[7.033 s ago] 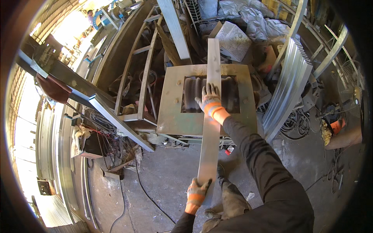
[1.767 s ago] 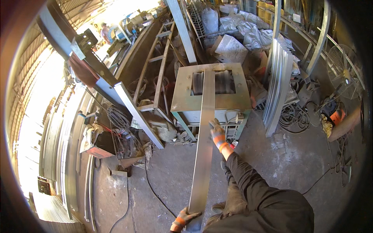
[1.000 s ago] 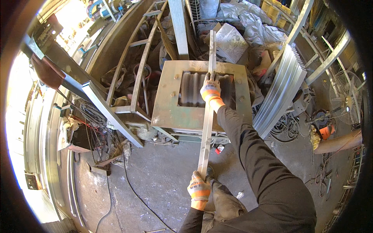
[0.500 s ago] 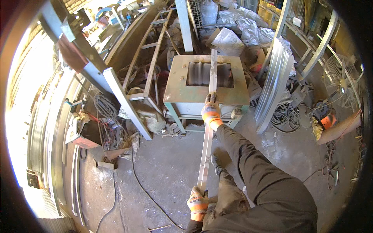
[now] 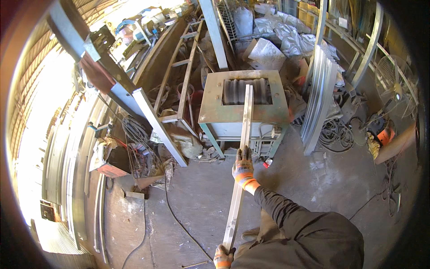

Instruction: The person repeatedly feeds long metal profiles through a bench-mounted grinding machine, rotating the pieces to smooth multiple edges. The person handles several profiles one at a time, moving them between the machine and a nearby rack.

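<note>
Clasps one metal bar (image 5: pixel 236 201) in left grip (image 5: pixel 223 257), six o'clock; lays right grip (image 5: pixel 243 167) flat, unclenched, atop; faces one machine (image 5: pixel 219 113), twelve o'clock, containing dark ridges (image 5: pixel 235 92).

No words, numbers or signs can be read. Dark marks cross the back of the gloved right hand (image 5: pixel 242 168), and faint specks dot the pale box (image 5: pixel 267 54) beyond the far edge of the machine top (image 5: pixel 209 106); all too small to make out.
</note>
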Tool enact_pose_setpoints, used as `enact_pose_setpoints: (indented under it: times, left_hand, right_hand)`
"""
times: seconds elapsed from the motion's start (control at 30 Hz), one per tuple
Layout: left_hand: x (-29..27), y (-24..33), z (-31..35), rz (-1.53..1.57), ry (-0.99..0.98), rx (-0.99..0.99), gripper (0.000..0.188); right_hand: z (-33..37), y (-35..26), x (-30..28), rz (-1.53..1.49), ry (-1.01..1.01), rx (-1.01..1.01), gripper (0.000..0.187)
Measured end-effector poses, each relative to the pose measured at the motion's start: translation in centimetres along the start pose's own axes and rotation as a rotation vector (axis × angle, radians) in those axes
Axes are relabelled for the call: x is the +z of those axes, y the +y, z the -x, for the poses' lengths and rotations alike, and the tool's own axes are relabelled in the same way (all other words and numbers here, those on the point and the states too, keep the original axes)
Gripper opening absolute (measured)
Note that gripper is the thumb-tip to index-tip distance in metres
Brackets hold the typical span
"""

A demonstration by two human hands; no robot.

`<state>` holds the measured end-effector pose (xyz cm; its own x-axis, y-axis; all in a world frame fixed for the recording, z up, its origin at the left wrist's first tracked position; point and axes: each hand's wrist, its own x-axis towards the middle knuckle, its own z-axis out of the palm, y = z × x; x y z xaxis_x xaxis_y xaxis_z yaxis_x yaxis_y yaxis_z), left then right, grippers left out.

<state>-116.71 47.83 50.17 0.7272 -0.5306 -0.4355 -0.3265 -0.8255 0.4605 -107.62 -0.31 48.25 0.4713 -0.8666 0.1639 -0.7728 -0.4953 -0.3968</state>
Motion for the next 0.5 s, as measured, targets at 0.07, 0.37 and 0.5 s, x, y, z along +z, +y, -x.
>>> enact_pose_setpoints:
  times: [0.07, 0.37, 0.5]
  left_hand:
    - [0.1, 1.5, -2.5, 0.000, 0.079, 0.061, 0.054]
    - [4.7, 23.0, -28.4, 0.833, -0.394, 0.014, 0.047]
    - [6.4, 32.8, -38.9, 0.887, -0.390, 0.013, 0.049]
  right_hand:
    - [-3.0, 0.6, 0.0, -0.018, 0.012, -0.013, 0.084]
    - [-35.3, 10.3, 3.3, 0.155, 0.060, -0.089, 0.070]
    - [-51.0, 16.5, 5.5, 0.470, -0.037, -0.213, 0.061]
